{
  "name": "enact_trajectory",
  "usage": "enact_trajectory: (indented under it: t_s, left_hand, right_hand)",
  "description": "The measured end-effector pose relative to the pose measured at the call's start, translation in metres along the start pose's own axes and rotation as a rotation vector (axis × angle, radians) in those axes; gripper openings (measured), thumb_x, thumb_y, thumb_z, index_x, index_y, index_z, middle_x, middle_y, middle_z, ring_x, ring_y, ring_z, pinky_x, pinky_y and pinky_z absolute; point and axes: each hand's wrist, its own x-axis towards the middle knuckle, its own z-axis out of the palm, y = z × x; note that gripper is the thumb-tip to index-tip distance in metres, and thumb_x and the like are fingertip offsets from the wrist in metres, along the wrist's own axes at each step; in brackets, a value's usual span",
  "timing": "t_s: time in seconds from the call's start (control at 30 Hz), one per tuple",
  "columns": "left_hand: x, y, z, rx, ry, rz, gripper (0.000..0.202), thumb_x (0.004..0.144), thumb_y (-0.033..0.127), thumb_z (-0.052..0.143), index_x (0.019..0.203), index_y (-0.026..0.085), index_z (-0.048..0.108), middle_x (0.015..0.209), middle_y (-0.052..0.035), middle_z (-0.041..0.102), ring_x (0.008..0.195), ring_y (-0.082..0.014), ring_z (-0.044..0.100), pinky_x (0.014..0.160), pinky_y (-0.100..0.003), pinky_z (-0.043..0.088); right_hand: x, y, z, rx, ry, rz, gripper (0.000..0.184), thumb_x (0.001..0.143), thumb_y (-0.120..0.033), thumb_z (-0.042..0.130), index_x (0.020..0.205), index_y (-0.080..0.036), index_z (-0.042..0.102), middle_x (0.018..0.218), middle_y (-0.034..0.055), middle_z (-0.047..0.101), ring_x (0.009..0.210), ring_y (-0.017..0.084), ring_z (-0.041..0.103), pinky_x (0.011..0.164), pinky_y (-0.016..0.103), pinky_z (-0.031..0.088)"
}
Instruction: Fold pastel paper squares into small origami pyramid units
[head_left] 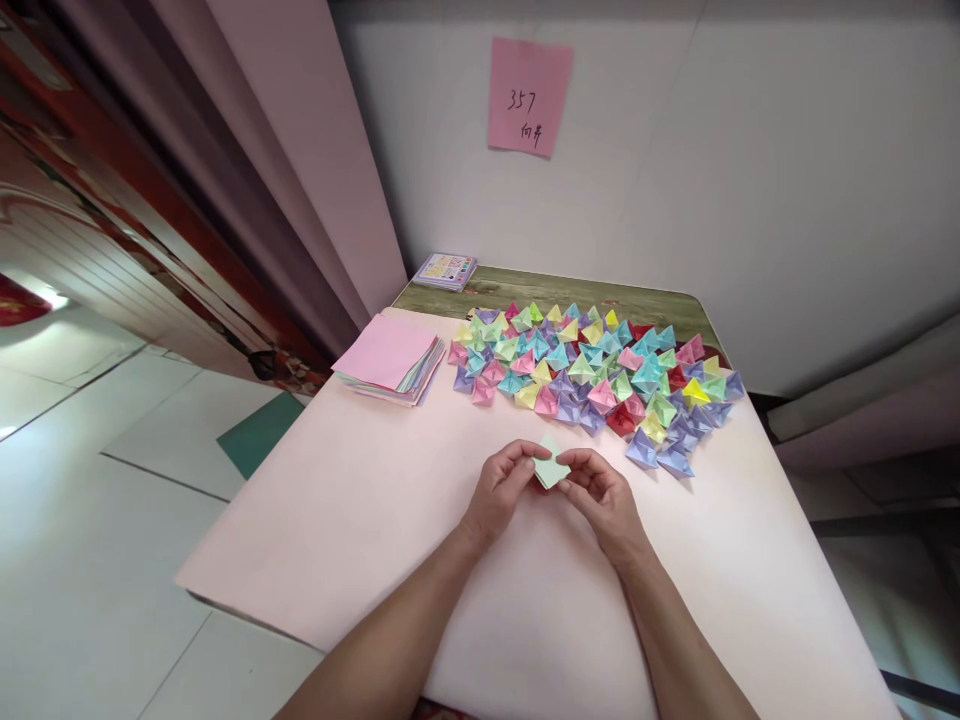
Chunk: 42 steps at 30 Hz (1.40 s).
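A small square of folded pale green paper [551,470] is held just above the table, one corner pointing toward me. My left hand [504,487] pinches its left corner between thumb and fingers. On the opposite side, my right hand [606,497] grips the right corner in the same way. Something dark red shows just under the paper, too small to make out. Beyond my hands spreads a large group of folded paper boats [559,380] in pink, blue, green, yellow, red and purple.
A stack of coloured paper sheets [386,355], pink on top, lies at the left of the pale table [337,500]. Behind it is a pack with a printed cover [445,270]. A pink note [529,97] hangs on the wall. A green sheet [259,433] is on the floor.
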Motion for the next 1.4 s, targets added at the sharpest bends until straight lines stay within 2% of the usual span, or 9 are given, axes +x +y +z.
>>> enact_trajectory:
  t_s: [0.17,0.33,0.47,0.6,0.73,1.0,1.23,1.4]
  left_hand:
    - [-0.002,0.007,0.003,0.039,-0.012,0.028,0.025,0.089,0.036,0.054,0.099,0.016,0.065,0.080,-0.0040,0.064,0.073,-0.0169,0.059,0.072,-0.028,0.047]
    - [-0.003,0.007,0.005,0.120,0.031,0.062,0.023,0.085,0.037,0.061,0.094,0.016,0.068,0.080,-0.0037,0.065,0.071,-0.0154,0.058,0.067,-0.025,0.046]
    - [0.000,0.001,0.005,0.151,0.123,0.061,0.020,0.079,0.035,0.070,0.084,0.015,0.072,0.081,-0.0054,0.070,0.073,-0.0163,0.061,0.070,-0.026,0.049]
    - [0.002,0.000,0.004,0.094,0.182,0.024,0.018,0.076,0.034,0.074,0.083,0.017,0.076,0.080,-0.0052,0.073,0.072,-0.0169,0.064,0.069,-0.027,0.052]
    - [0.003,0.000,0.002,0.056,0.169,-0.002,0.018,0.075,0.032,0.076,0.084,0.017,0.077,0.076,-0.0039,0.073,0.067,-0.0151,0.064,0.066,-0.026,0.051]
    - [0.003,0.002,0.001,0.052,0.106,-0.033,0.019,0.073,0.032,0.077,0.080,0.015,0.075,0.074,-0.0045,0.073,0.063,-0.0150,0.064,0.064,-0.027,0.053]
    - [0.005,0.002,0.004,0.047,0.161,-0.035,0.025,0.068,0.035,0.080,0.070,0.014,0.066,0.062,-0.0005,0.066,0.055,-0.0130,0.061,0.056,-0.024,0.050]
    - [0.006,-0.004,0.005,0.016,0.201,-0.030,0.030,0.066,0.033,0.082,0.074,0.015,0.060,0.062,0.0026,0.064,0.055,-0.0106,0.059,0.056,-0.022,0.049]
  right_hand:
    - [0.002,-0.001,0.003,0.044,0.055,0.001,0.024,0.080,-0.039,0.072,0.095,-0.022,0.063,0.085,0.0029,0.066,0.080,0.020,0.066,0.075,0.034,0.056]
    - [0.003,0.006,0.006,0.039,0.167,0.019,0.025,0.079,-0.045,0.073,0.084,-0.021,0.066,0.074,0.0009,0.066,0.068,0.019,0.064,0.064,0.033,0.058]
    - [0.003,0.009,0.008,0.009,0.234,0.003,0.025,0.077,-0.045,0.074,0.080,-0.021,0.068,0.073,0.0010,0.067,0.065,0.017,0.063,0.064,0.032,0.057]
    - [0.003,0.009,0.007,0.011,0.209,-0.022,0.022,0.077,-0.040,0.076,0.087,-0.022,0.070,0.079,0.0023,0.070,0.071,0.019,0.065,0.069,0.033,0.057]
    - [0.004,0.010,0.005,0.012,0.169,-0.050,0.022,0.074,-0.037,0.079,0.090,-0.023,0.072,0.087,0.0031,0.072,0.077,0.020,0.068,0.073,0.033,0.056]
    - [0.005,0.013,0.000,-0.017,0.228,-0.034,0.023,0.072,-0.038,0.080,0.086,-0.022,0.073,0.086,0.0039,0.072,0.082,0.022,0.068,0.077,0.036,0.056]
    - [0.004,0.012,0.004,-0.015,0.229,-0.007,0.026,0.073,-0.043,0.078,0.081,-0.020,0.068,0.076,0.0029,0.069,0.070,0.019,0.065,0.066,0.032,0.055]
    - [0.004,0.016,0.009,0.036,0.267,-0.012,0.031,0.071,-0.039,0.081,0.088,-0.021,0.061,0.080,0.0011,0.066,0.072,0.017,0.065,0.065,0.029,0.055]
